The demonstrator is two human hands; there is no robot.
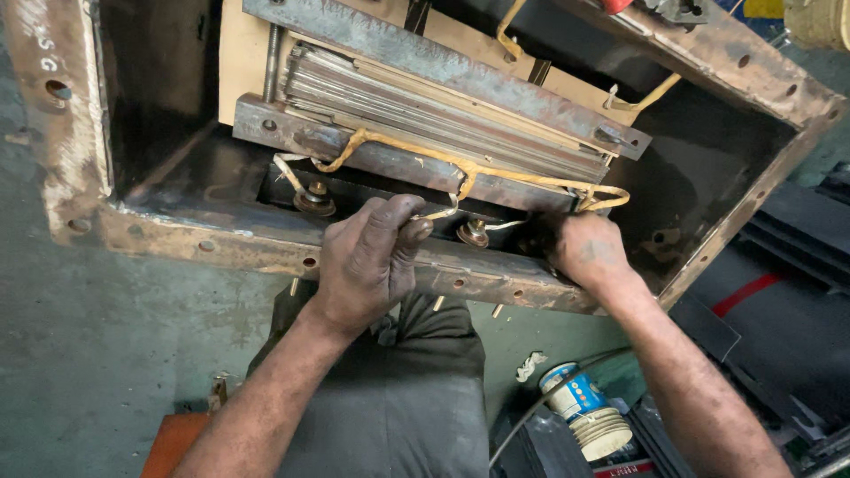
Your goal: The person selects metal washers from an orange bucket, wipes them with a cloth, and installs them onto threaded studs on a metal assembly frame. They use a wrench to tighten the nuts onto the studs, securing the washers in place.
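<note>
Where rusty tank (266,243) meets green floor (106,354) — left hand (367,257) pinches tape (443,211) | right hand (589,252) (grip hidden)

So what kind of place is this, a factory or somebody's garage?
Most likely a small electrical repair workshop. A rusty steel tank holds a stack of metal laminations tied with yellowish tape, a spool lies on the stained concrete floor, and both hands are black with grease.

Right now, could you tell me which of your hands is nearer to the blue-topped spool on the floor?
Right. The right hand reaches into the rusty metal box almost directly above the spool; the left hand grips a yellowish lead farther left.
</note>
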